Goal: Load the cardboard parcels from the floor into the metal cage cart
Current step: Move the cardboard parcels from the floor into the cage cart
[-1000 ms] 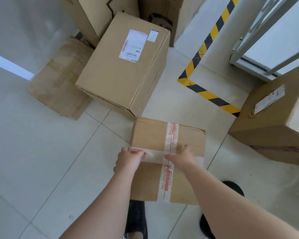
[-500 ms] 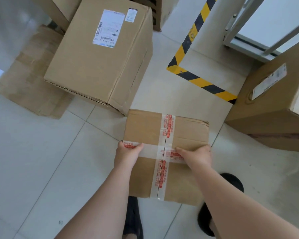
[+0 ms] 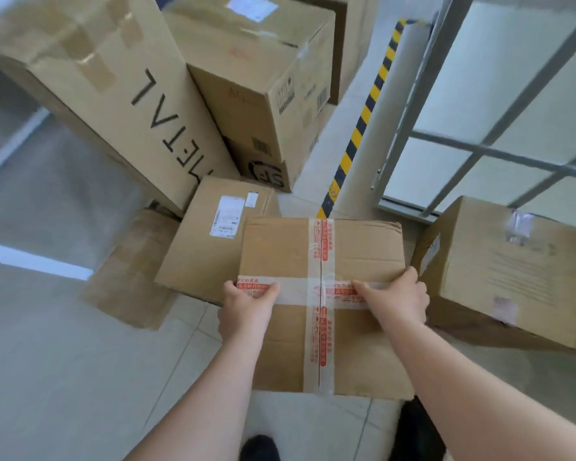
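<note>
Gripping from both sides, the taped parcel (image 3: 320, 294) is carried in the air, near the middle of the view, above the tiled floor (image 3: 64, 377). The left hand (image 3: 246, 311) is clamped on the parcel's left edge, thumb laid over the cross band of tape, and the right hand (image 3: 396, 294) is clamped on its right edge in the same manner; the fingers beneath cannot be seen.

A light to moderate load is judged, since the parcel is flat and is managed at arm's length with no visible strain. The cardboard looks stiff enough to keep its shape, though the far right corner is dented and the near edge is ragged, so crushing at the corners should be expected under pressure. The glossy tape is likely slippery, and a firmer hold would be had on the bare cardboard at the side edges, with the fingers curled under the base.

The metal cage cart (image 3: 473, 141) stands to the right and beyond, its grey bars blurred. A labelled box (image 3: 213, 247) lies just behind the parcel, and another box (image 3: 506, 274) rests on the floor below the cart's frame. Taller cartons (image 3: 256, 81) are stacked further back, beside a striped hazard strip (image 3: 363, 121).
</note>
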A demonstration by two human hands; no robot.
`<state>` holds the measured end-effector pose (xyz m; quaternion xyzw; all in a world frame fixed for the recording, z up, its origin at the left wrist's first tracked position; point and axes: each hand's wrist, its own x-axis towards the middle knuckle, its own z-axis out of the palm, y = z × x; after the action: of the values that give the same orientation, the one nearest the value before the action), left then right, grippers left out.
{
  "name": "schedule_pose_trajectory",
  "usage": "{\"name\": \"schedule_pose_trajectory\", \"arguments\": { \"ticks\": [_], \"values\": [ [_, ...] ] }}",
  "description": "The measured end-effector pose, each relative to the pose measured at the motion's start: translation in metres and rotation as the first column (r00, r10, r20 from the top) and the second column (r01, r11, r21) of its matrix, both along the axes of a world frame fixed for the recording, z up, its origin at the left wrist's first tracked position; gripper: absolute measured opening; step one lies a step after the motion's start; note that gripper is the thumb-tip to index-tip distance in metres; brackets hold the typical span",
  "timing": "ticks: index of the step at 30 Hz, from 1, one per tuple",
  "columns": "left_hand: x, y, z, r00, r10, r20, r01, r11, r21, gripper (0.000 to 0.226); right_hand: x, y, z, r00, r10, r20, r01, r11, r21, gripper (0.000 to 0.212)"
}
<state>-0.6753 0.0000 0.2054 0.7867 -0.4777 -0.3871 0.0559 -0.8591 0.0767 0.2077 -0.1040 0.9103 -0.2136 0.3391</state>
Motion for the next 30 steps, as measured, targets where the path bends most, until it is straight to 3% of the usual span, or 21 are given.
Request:
{"name": "schedule_pose_trajectory", "arguments": {
  "ticks": [3,6,11,16,20,24,27,30],
  "values": [
    [-0.023,-0.008,0.065,0.996,-0.070,-0.064,0.069,0.997,-0.018,0.057,-0.029,-0.014,0.074,0.997,-0.027,-0.072,0.020,0.995,-0.098,0.092],
    [-0.050,-0.011,0.110,0.976,-0.109,-0.188,0.099,0.993,-0.062,0.070,-0.061,-0.015,0.133,0.990,-0.047,-0.136,0.028,0.990,-0.142,0.090],
    [-0.121,0.001,0.147,0.938,-0.206,-0.277,0.189,0.978,-0.087,0.060,-0.124,0.018,0.180,0.972,-0.124,-0.198,0.093,0.983,-0.159,0.088],
    [-0.195,0.029,0.145,0.913,-0.315,-0.257,0.302,0.949,-0.089,0.062,-0.183,0.069,0.177,0.956,-0.209,-0.204,0.189,0.975,-0.115,0.086],
    [-0.253,0.053,0.143,0.875,-0.460,-0.151,0.449,0.888,-0.101,0.058,-0.233,0.102,0.160,0.949,-0.260,-0.180,0.246,0.964,-0.097,0.087],
    [-0.303,0.059,0.129,0.771,-0.571,-0.282,0.564,0.818,-0.115,0.070,-0.276,0.122,0.145,0.912,-0.295,-0.284,0.287,0.955,-0.068,0.092],
    [-0.328,0.059,0.108,0.711,-0.578,-0.400,0.610,0.790,-0.059,0.075,-0.305,0.129,0.120,0.937,-0.205,-0.282,0.214,0.977,-0.002,0.103],
    [-0.338,0.060,0.085,0.680,-0.638,-0.361,0.684,0.729,-0.002,0.066,-0.313,0.128,0.085,0.994,0.086,-0.072,-0.069,0.974,0.218,0.114]
  ]
}}
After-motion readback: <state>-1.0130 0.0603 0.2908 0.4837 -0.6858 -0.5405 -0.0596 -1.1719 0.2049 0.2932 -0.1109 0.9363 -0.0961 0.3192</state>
